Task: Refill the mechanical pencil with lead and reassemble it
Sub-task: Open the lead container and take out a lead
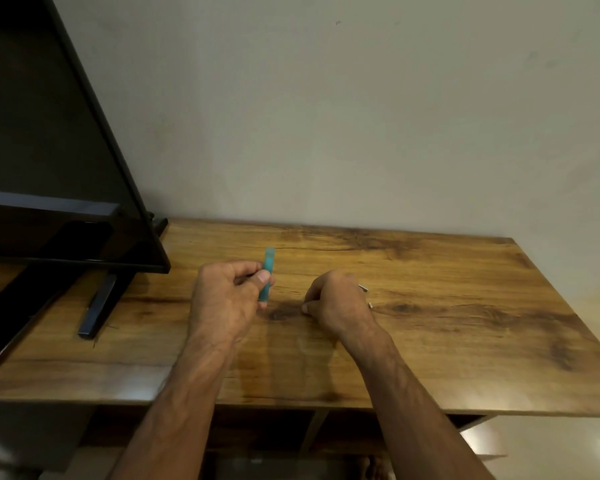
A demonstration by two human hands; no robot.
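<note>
My left hand (227, 299) pinches a translucent teal tube (267, 271), which looks like a lead case, between thumb and fingers and holds it almost upright over the wooden table (465, 306). My right hand (336, 303) is closed just to the right of it, knuckles up, close to the table. A thin metal tip (363, 288) pokes out behind this fist and a small pale piece (370, 305) shows beside it; these look like parts of the mechanical pencil. The rest of the pencil is hidden in the fist.
A black flat screen (49, 150) on a dark stand foot (99, 306) fills the left side of the table. A wall rises right behind the table. Open shelves show under the table's front edge (291, 403).
</note>
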